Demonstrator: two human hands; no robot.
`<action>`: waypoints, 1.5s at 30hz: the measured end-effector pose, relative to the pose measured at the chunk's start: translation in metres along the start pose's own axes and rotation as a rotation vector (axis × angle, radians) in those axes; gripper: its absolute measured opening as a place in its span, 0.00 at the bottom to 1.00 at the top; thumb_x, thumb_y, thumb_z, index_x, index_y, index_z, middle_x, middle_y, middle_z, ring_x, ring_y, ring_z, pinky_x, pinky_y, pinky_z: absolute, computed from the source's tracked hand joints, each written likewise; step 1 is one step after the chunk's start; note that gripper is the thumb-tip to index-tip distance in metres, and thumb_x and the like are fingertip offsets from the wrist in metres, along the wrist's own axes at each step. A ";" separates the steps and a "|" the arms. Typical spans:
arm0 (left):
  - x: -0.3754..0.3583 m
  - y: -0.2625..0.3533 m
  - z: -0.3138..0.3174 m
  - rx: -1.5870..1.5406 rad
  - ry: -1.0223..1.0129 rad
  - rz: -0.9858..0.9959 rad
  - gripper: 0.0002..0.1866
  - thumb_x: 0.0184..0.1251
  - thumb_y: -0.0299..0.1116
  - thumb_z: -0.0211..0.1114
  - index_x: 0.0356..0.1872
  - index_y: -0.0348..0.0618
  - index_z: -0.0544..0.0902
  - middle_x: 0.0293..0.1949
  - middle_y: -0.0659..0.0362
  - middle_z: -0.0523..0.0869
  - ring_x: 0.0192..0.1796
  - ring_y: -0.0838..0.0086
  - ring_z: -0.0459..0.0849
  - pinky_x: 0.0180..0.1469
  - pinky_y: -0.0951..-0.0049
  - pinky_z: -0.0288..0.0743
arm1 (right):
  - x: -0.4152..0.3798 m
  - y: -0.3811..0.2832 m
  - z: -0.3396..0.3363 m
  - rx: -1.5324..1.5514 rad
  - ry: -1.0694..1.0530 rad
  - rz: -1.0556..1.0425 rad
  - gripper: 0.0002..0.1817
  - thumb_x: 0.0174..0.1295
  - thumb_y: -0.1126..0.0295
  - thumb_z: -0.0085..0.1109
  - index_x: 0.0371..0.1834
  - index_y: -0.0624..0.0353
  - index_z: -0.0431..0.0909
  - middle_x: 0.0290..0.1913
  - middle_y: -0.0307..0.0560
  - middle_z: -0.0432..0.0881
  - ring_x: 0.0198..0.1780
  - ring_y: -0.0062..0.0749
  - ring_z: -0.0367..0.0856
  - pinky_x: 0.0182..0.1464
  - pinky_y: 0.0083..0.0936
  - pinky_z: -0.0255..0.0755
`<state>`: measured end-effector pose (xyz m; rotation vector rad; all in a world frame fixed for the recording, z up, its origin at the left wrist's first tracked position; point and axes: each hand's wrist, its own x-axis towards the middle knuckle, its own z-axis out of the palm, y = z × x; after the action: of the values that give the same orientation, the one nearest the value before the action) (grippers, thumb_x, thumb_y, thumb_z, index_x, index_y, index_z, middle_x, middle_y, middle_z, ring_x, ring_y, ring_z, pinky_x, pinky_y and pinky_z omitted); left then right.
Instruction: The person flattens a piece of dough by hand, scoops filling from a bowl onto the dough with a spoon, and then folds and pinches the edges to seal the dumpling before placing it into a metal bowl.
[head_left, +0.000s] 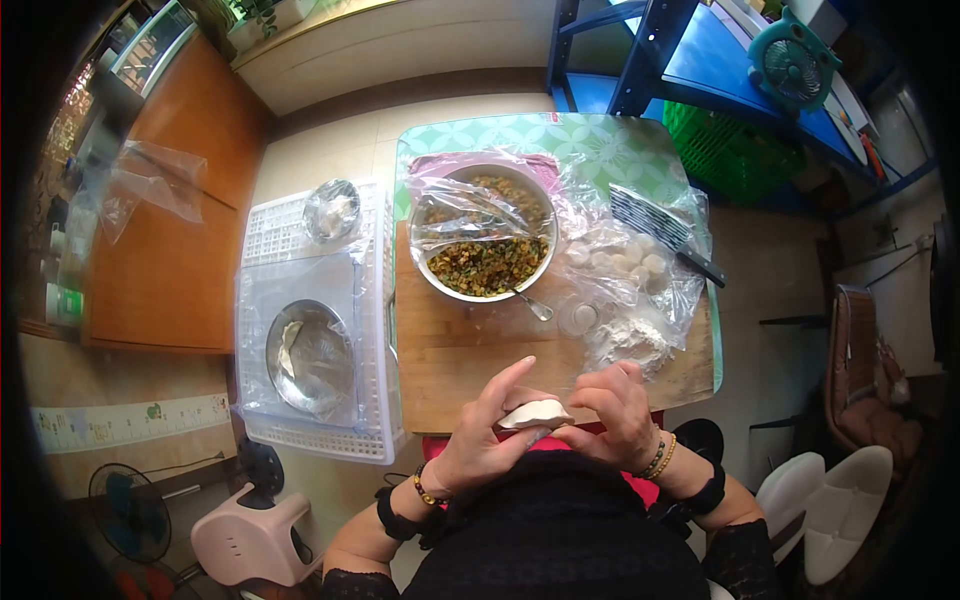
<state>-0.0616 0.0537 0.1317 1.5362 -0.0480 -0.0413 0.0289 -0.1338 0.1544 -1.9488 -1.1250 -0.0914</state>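
A folded white dumpling (534, 415) lies across the fingers of my left hand (488, 425), whose thumb presses along its near side. My right hand (618, 418) is curled at the dumpling's right end, fingertips pinching the edge there. Beyond my hands, a large metal bowl (417, 262) of chopped brown-green filling (487, 262) is partly covered by clear plastic film. A spoon (538, 308) leans out over its rim. To the right are a heap of white flour (632, 343), a small glass jar (578, 317) and several round dough pieces (640, 262) under plastic.
A cleaver (652, 222) with a black handle rests on the plastic at the right. On a white crate (262, 437) at the left sit a metal plate (318, 402) holding one pale dumpling (289, 348) and a small bowl (331, 210). A stool (245, 535) stands at lower left.
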 end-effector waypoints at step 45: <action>-0.012 -0.001 -0.013 -0.167 0.063 0.025 0.19 0.59 0.12 0.63 0.53 0.34 0.77 0.53 0.47 0.82 0.54 0.67 0.83 0.58 0.70 0.77 | -0.014 0.014 0.015 -0.002 -0.263 0.019 0.13 0.55 0.66 0.70 0.43 0.53 0.82 0.24 0.36 0.81 0.27 0.29 0.80 0.42 0.31 0.66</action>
<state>-0.0728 0.0673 0.1298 1.3685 -0.0133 0.0222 0.0258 -0.1360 0.1301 -2.0138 -1.2742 0.1790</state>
